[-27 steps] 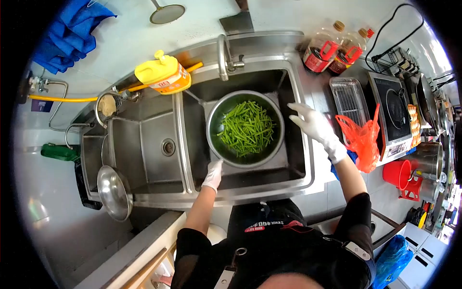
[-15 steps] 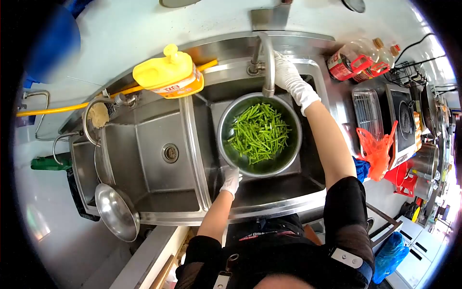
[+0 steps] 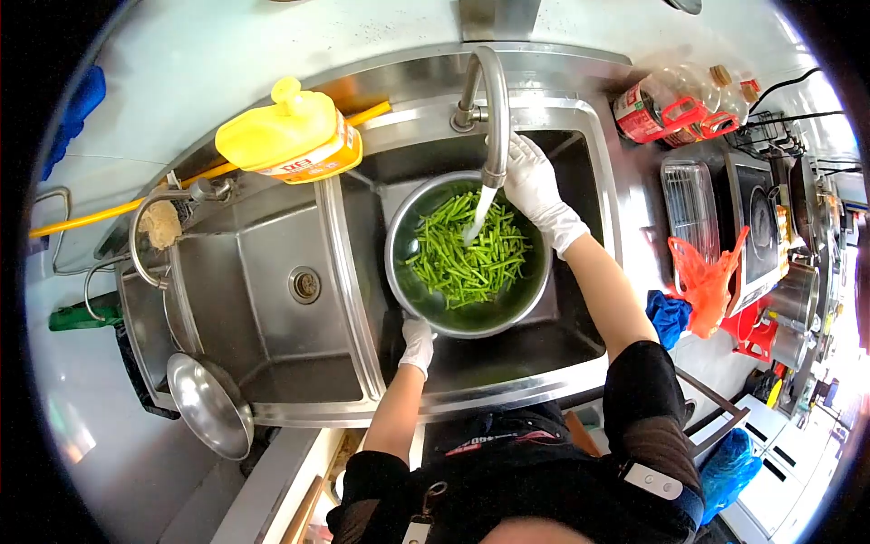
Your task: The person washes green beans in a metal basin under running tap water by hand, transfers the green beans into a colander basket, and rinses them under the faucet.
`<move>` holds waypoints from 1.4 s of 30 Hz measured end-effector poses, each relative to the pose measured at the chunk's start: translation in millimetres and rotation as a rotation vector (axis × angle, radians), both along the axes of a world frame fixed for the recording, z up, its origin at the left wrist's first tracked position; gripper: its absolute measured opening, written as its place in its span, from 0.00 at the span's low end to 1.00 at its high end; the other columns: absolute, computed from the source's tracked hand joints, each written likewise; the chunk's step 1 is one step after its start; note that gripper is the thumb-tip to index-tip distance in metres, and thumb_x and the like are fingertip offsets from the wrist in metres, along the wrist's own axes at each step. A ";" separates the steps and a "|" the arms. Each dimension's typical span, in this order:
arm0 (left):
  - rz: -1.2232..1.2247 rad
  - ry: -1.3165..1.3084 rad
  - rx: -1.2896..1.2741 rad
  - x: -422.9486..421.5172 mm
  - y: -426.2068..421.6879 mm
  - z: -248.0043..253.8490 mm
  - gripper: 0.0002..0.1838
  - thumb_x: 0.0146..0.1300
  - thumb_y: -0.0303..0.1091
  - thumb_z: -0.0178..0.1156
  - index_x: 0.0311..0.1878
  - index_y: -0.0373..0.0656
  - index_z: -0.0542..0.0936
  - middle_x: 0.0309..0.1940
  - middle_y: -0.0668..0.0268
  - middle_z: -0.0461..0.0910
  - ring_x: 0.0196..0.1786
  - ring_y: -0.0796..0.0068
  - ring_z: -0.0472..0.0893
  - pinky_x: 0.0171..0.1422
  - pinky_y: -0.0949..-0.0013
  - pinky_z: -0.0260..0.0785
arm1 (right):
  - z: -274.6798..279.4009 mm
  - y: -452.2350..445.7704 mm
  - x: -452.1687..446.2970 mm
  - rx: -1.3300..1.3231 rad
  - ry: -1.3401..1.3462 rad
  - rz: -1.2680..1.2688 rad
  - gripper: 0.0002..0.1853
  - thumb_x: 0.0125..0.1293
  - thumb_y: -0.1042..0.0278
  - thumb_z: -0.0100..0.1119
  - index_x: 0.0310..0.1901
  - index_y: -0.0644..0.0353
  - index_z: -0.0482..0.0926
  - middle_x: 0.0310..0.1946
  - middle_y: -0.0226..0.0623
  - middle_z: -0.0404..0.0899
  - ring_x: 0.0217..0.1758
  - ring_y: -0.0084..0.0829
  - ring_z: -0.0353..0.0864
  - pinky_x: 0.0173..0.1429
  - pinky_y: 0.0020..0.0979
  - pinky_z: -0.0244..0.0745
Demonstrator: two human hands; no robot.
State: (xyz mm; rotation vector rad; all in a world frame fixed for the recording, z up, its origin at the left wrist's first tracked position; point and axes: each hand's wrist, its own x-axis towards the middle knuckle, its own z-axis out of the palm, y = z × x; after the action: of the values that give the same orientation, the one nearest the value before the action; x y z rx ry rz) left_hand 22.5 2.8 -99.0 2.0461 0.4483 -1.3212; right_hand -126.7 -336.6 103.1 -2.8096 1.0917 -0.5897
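The left hand (image 3: pixel 418 344) touches the near-left rim of the metal bowl (image 3: pixel 485 319); I cannot tell whether its grip is clamped. The right hand (image 3: pixel 535 186) is beside the faucet (image 3: pixel 496 100), its grip equally unclear. Water (image 3: pixel 481 213) streams onto cut green vegetables (image 3: pixel 467 263) inside the bowl, in the right-hand sink basin (image 3: pixel 489 364).

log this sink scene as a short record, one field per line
left hand: gloved, at bowl's near rim; grip unclear
right hand: gloved, beside faucet spout
bowl: metal, in right basin
contents: cut green vegetable pieces
faucet: running, water falling into bowl
back left: yellow jug
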 end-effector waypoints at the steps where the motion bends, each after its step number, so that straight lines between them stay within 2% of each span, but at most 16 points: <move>1: -0.090 -0.065 0.027 6.4 11.9 -25.3 0.22 0.60 0.36 0.61 0.54 0.36 0.73 0.44 0.52 0.80 0.46 0.58 0.81 0.44 0.55 0.74 | -3.4 0.7 -0.3 0.015 -0.040 0.000 0.26 0.56 0.75 0.53 0.60 0.60 0.71 0.63 0.42 0.70 0.67 0.38 0.68 0.69 0.38 0.61; 2: -0.179 -0.129 0.051 8.6 18.4 -39.7 0.21 0.58 0.35 0.63 0.51 0.31 0.75 0.39 0.48 0.81 0.44 0.56 0.82 0.44 0.56 0.74 | -6.5 1.0 -0.1 0.028 -0.080 -0.001 0.26 0.57 0.74 0.54 0.60 0.60 0.71 0.63 0.43 0.70 0.67 0.40 0.67 0.69 0.39 0.62; 6: -0.553 -0.799 -0.013 -13.3 -33.9 88.2 0.29 0.58 0.33 0.63 0.60 0.32 0.65 0.59 0.45 0.63 0.59 0.49 0.69 0.64 0.56 0.62 | -18.7 51.0 -21.6 0.303 -0.209 -0.081 0.27 0.59 0.72 0.56 0.63 0.61 0.68 0.61 0.48 0.69 0.64 0.46 0.69 0.67 0.41 0.64; 12: -0.550 -0.413 -0.240 7.6 -69.5 55.9 0.38 0.59 0.38 0.65 0.67 0.32 0.59 0.64 0.45 0.59 0.64 0.49 0.65 0.68 0.58 0.58 | -139.1 108.3 -72.5 1.015 0.036 -0.528 0.37 0.62 0.58 0.58 0.69 0.65 0.57 0.65 0.55 0.63 0.67 0.49 0.64 0.70 0.36 0.60; 16: -0.644 -0.276 -0.152 18.2 -106.4 47.9 0.56 0.51 0.48 0.71 0.73 0.35 0.46 0.69 0.43 0.49 0.70 0.48 0.57 0.72 0.60 0.54 | -184.4 104.2 -71.3 1.262 -0.113 -0.712 0.47 0.60 0.51 0.63 0.71 0.67 0.47 0.70 0.55 0.54 0.73 0.46 0.54 0.74 0.33 0.52; 20: -0.714 -0.200 -0.173 15.7 -128.2 16.8 0.68 0.43 0.58 0.74 0.75 0.41 0.36 0.72 0.40 0.39 0.74 0.45 0.48 0.75 0.55 0.47 | -237.9 118.1 -55.3 1.239 -0.456 -0.548 0.55 0.52 0.47 0.71 0.71 0.68 0.48 0.70 0.56 0.53 0.73 0.47 0.54 0.74 0.37 0.51; 21: -0.785 -0.211 -0.163 10.8 -131.8 7.5 0.68 0.42 0.59 0.73 0.75 0.41 0.38 0.72 0.40 0.40 0.74 0.44 0.48 0.75 0.54 0.46 | -245.5 123.8 -46.3 1.053 -0.199 -0.601 0.55 0.50 0.52 0.75 0.71 0.65 0.50 0.68 0.52 0.57 0.70 0.42 0.59 0.73 0.38 0.55; 23: -0.841 -0.210 -0.205 -0.2 -128.3 -12.0 0.66 0.40 0.63 0.73 0.75 0.41 0.46 0.70 0.40 0.43 0.72 0.42 0.49 0.75 0.50 0.45 | -258.8 135.6 -24.2 1.312 -0.634 -0.571 0.50 0.49 0.54 0.75 0.69 0.61 0.56 0.66 0.52 0.59 0.66 0.41 0.63 0.71 0.37 0.58; 25: -0.669 -0.127 -0.359 7.1 -126.1 -13.7 0.53 0.45 0.60 0.72 0.68 0.38 0.62 0.66 0.43 0.54 0.69 0.49 0.57 0.71 0.55 0.52 | -195.6 140.6 9.2 1.508 -0.683 -0.480 0.45 0.49 0.51 0.73 0.66 0.61 0.62 0.65 0.54 0.59 0.64 0.43 0.64 0.69 0.38 0.60; 27: -0.416 0.047 -0.514 19.5 -116.3 -10.7 0.36 0.56 0.51 0.67 0.61 0.36 0.70 0.62 0.51 0.65 0.62 0.61 0.69 0.63 0.62 0.64 | -190.9 151.9 22.2 1.221 -0.330 -0.470 0.41 0.51 0.51 0.71 0.63 0.62 0.65 0.64 0.58 0.58 0.62 0.47 0.65 0.66 0.39 0.64; 28: -0.259 0.123 -0.478 18.4 -130.1 52.6 0.32 0.62 0.47 0.63 0.63 0.37 0.69 0.60 0.56 0.69 0.58 0.65 0.73 0.59 0.64 0.67 | -199.1 156.5 29.2 1.045 -0.138 -0.380 0.43 0.52 0.51 0.68 0.66 0.60 0.60 0.62 0.62 0.59 0.63 0.52 0.64 0.66 0.40 0.63; 31: -0.135 0.007 -0.311 12.7 -128.2 66.8 0.33 0.65 0.46 0.60 0.65 0.33 0.65 0.58 0.58 0.72 0.57 0.66 0.73 0.59 0.66 0.66 | -165.0 156.8 53.1 0.711 0.007 -0.331 0.37 0.54 0.53 0.65 0.64 0.58 0.66 0.59 0.55 0.68 0.62 0.52 0.67 0.67 0.43 0.61; 36: -0.474 -0.289 -0.517 -3.3 -105.1 24.9 0.24 0.61 0.41 0.65 0.54 0.34 0.74 0.44 0.61 0.79 0.46 0.71 0.75 0.54 0.68 0.65 | -138.8 116.1 35.2 1.067 -0.122 -0.519 0.29 0.57 0.48 0.63 0.50 0.66 0.78 0.50 0.57 0.77 0.56 0.49 0.75 0.63 0.41 0.65; 38: -0.598 -0.145 -0.395 4.1 -113.6 41.7 0.32 0.57 0.42 0.68 0.60 0.34 0.69 0.51 0.54 0.75 0.54 0.65 0.73 0.60 0.65 0.63 | -165.0 101.1 11.3 1.205 0.047 -0.558 0.36 0.52 0.43 0.67 0.52 0.69 0.77 0.55 0.57 0.73 0.59 0.48 0.71 0.66 0.40 0.63; 40: -0.655 -0.418 -0.190 7.8 -122.0 38.6 0.44 0.54 0.44 0.70 0.68 0.34 0.60 0.61 0.46 0.65 0.64 0.55 0.66 0.67 0.60 0.59 | -176.4 105.0 -5.1 0.790 0.090 -0.610 0.31 0.57 0.45 0.61 0.53 0.63 0.76 0.58 0.53 0.70 0.62 0.48 0.68 0.66 0.41 0.64; 42: -0.666 -0.462 -0.126 20.7 -129.8 21.5 0.54 0.51 0.49 0.70 0.72 0.34 0.49 0.66 0.38 0.54 0.67 0.43 0.60 0.70 0.54 0.55 | -207.6 91.5 -21.0 0.893 0.012 -0.642 0.42 0.51 0.44 0.66 0.63 0.62 0.67 0.66 0.55 0.58 0.69 0.50 0.58 0.71 0.40 0.57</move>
State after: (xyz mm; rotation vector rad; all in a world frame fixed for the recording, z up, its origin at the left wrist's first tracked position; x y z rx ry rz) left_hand 43.2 -127.0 -77.4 2.3885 -0.5536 -1.1136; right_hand -147.7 -245.1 -104.5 -1.6961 1.7125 -0.0467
